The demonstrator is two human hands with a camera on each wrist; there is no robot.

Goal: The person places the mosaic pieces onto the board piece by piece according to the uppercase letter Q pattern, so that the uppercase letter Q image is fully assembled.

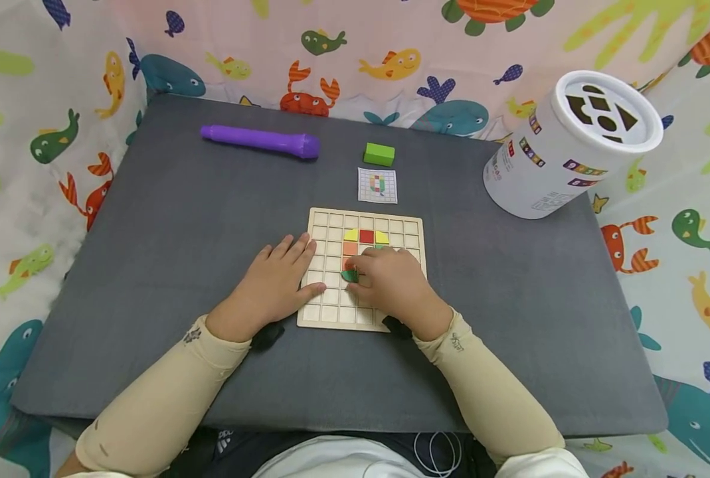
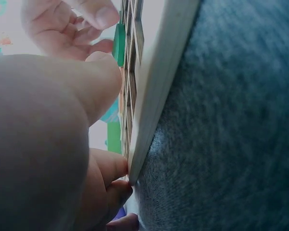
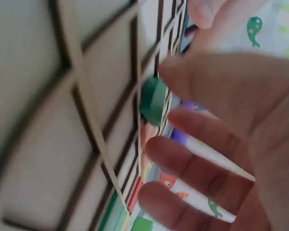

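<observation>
A wooden grid board (image 1: pixel 329 315) lies on the dark grey table. Spread over its left edge, my left hand (image 1: pixel 273 282) rests with the thumb along the lower left squares; in the left wrist view its fingertips (image 2: pixel 119 165) meet the board's edge. My right hand (image 1: pixel 398 282) is over the board's middle, pinching a small green rounded piece (image 1: pixel 350 275) between thumb and forefinger, seen in the right wrist view as a green piece (image 3: pixel 154 101) right at the squares. Above it sit an orange piece (image 1: pixel 351 248), a red piece (image 1: pixel 366 236) and yellow corner pieces (image 1: pixel 381 238). The right hand hides part of the board.
Beyond the board lies a pattern card (image 1: pixel 377 186) with a coloured grid figure, and behind it a green block (image 1: pixel 379 155). A purple microphone-shaped tube (image 1: pixel 259 139) lies at the back left. At the back right stands a white tub (image 1: pixel 546 166) with a shape-cutout lid.
</observation>
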